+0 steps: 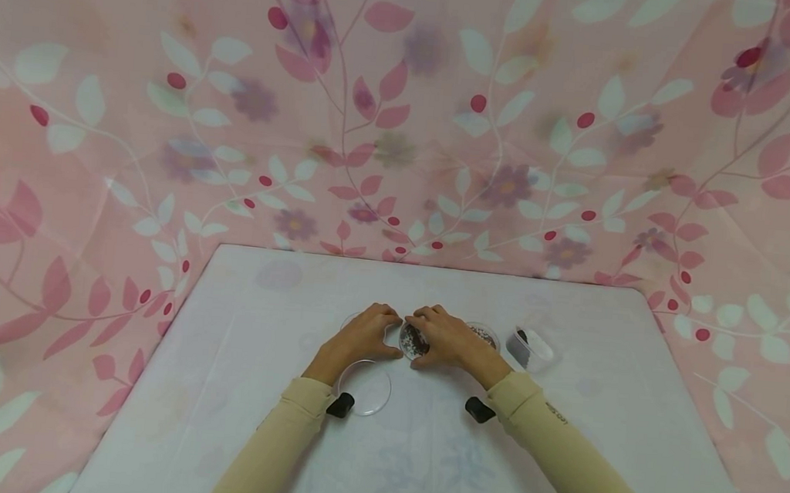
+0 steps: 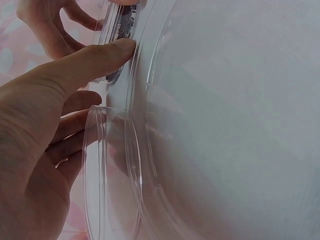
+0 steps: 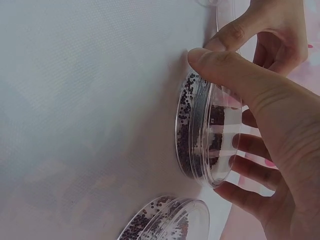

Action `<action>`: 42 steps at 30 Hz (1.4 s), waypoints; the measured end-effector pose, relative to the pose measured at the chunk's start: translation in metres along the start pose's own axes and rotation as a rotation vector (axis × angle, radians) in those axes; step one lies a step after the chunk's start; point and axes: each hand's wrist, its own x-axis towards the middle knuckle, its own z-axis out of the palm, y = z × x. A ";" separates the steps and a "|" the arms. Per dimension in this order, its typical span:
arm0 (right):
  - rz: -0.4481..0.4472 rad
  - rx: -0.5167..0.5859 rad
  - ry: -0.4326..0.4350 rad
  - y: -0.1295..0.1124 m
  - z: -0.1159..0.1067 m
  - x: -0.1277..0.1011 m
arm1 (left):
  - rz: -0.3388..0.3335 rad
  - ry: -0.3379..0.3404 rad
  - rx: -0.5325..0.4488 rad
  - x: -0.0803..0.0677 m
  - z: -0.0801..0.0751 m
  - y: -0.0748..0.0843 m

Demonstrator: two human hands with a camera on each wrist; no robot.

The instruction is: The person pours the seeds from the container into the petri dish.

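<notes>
A clear round petri dish of small dark beads stands between the two hands. My right hand grips it, thumb on the near rim and fingers round the far side in the right wrist view. From the left, my left hand curves its thumb and fingers to the same dish's edge; its thumb tip overlaps the rim in the left wrist view. A clear empty dish part lies by the left wrist. Another clear round rim shows partly behind the left hand.
A second bead-filled petri dish stands behind the right wrist, partly covered by it. Farther right is a small clear plastic box with something dark and whitish inside. The white-covered table meets a pink floral cloth at the back.
</notes>
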 end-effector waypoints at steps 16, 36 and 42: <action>0.026 -0.010 -0.035 -0.007 0.005 -0.018 | -0.002 0.000 -0.003 -0.001 0.001 0.001; -0.069 -0.059 0.067 -0.022 0.010 -0.069 | 0.024 0.017 0.008 0.001 0.003 -0.002; -0.079 -0.074 0.094 -0.024 0.013 -0.084 | 0.030 0.021 0.002 0.001 0.002 -0.001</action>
